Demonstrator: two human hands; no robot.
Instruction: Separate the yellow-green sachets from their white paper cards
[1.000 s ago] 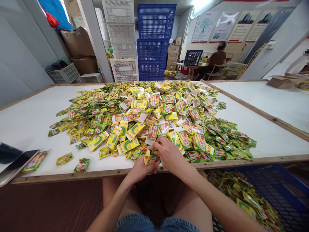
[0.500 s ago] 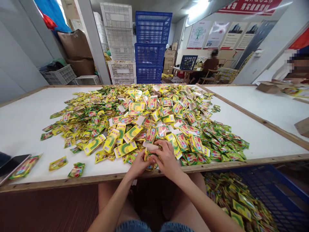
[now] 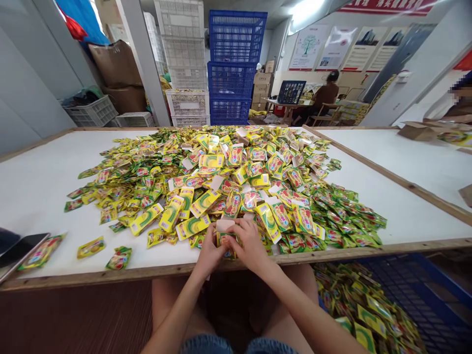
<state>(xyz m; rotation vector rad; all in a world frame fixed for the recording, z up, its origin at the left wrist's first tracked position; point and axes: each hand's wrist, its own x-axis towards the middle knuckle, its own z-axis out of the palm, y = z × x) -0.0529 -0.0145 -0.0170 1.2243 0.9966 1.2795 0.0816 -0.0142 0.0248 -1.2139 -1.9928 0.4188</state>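
Close to the table's front edge, my left hand (image 3: pixel 210 250) and my right hand (image 3: pixel 250 244) both grip one small candy box (image 3: pixel 224 225) with a white flap standing up at its top. My left fingers press its left side, while the right thumb lies across its front. The fingers cover most of the box. Just beyond my hands rises a heap of yellow and green boxes (image 3: pixel 192 226), several with their white flaps open. Small green sachets (image 3: pixel 334 231) lie to the right of the boxes, and more sachets (image 3: pixel 143 172) spread to the left.
The white table (image 3: pixel 44 196) has a wooden rim (image 3: pixel 110 276). At the left lie a phone (image 3: pixel 25 250) and a few loose packets (image 3: pixel 90 247). A blue crate (image 3: pixel 424 285) of filled packs stands below right. Stacked crates (image 3: pixel 236 39) and two other people are beyond.
The box's white flap has turned to face me more squarely and stands more upright. My right hand has shifted slightly left and down, its fingers closer round the box. The view has shifted slightly.
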